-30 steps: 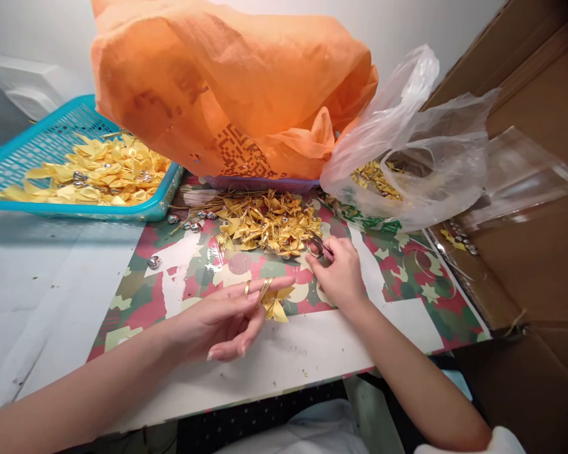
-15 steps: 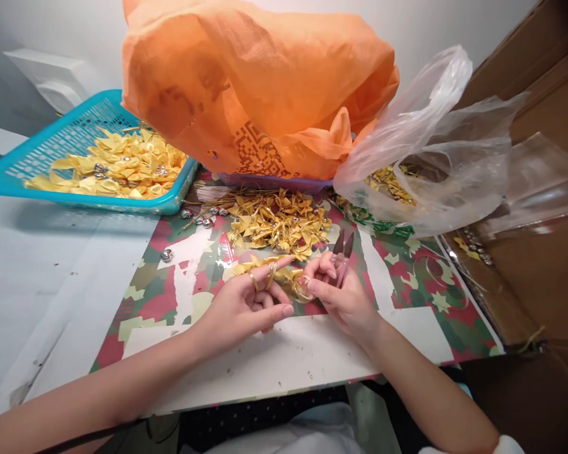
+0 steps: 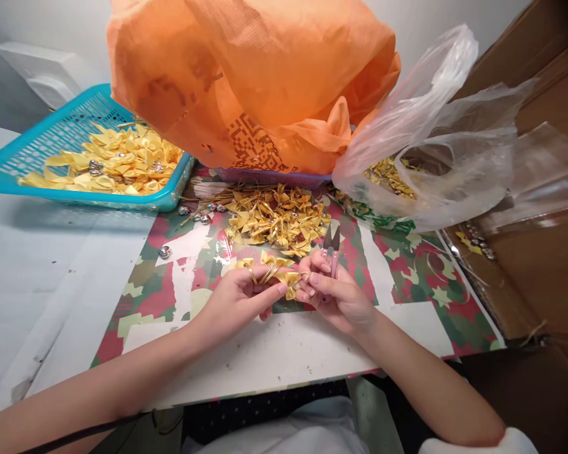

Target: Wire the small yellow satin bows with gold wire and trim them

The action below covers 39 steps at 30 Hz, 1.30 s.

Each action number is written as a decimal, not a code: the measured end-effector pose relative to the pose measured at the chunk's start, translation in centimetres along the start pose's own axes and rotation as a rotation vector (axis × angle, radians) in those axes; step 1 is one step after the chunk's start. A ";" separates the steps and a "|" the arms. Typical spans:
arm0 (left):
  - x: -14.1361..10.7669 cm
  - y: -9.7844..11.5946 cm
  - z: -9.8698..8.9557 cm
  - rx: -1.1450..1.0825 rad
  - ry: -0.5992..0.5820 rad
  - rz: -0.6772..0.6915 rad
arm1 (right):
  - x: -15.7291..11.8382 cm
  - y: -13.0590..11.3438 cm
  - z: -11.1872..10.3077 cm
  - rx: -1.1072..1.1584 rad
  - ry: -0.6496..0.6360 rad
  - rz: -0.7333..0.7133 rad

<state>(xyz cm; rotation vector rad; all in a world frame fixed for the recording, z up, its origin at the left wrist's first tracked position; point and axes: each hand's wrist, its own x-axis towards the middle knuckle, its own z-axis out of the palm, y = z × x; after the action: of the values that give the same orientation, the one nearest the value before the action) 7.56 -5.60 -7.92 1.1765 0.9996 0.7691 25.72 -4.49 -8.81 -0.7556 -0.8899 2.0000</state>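
My left hand (image 3: pixel 239 296) is closed, thumb against forefinger, on gold cord leading to a yellow fabric flower (image 3: pixel 289 285). Gold cord loops (image 3: pixel 248 272) lie around its forefinger, with more yellow flowers (image 3: pixel 271 260) just behind it. Touching the same flower from the right, my right hand (image 3: pixel 343 296) pinches a thin bit at its edge; the fingertips hide what exactly. Thread snips (image 3: pixel 331 243) are tucked in that hand, blades pointing up and away. Beyond both hands lies a pile of yellow flowers on gold cords (image 3: pixel 279 217).
A blue basket (image 3: pixel 80 197) of yellow flowers stands at the left. Behind the pile rises a big orange bag (image 3: pixel 265 82). Clear plastic bags (image 3: pixel 454 183) and cardboard (image 3: pixel 549 265) are at the right. Small silver bells (image 3: pixel 165 252) lie on the camouflage-patterned board (image 3: pixel 142 302).
The forefinger of my left hand no longer points outward; its thumb has come up against it by the flower. My right hand has shifted slightly left, the snips with it.
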 end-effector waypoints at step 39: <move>-0.2 -0.5 -0.7 -0.092 -0.004 -0.084 | -0.9 -0.6 -1.0 -1.459 0.077 -0.444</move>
<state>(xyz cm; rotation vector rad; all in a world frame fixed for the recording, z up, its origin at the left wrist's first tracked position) 6.86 -5.63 -8.43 1.0505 0.9943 0.7383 27.23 -4.70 -8.76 -1.1837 -2.2243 0.6700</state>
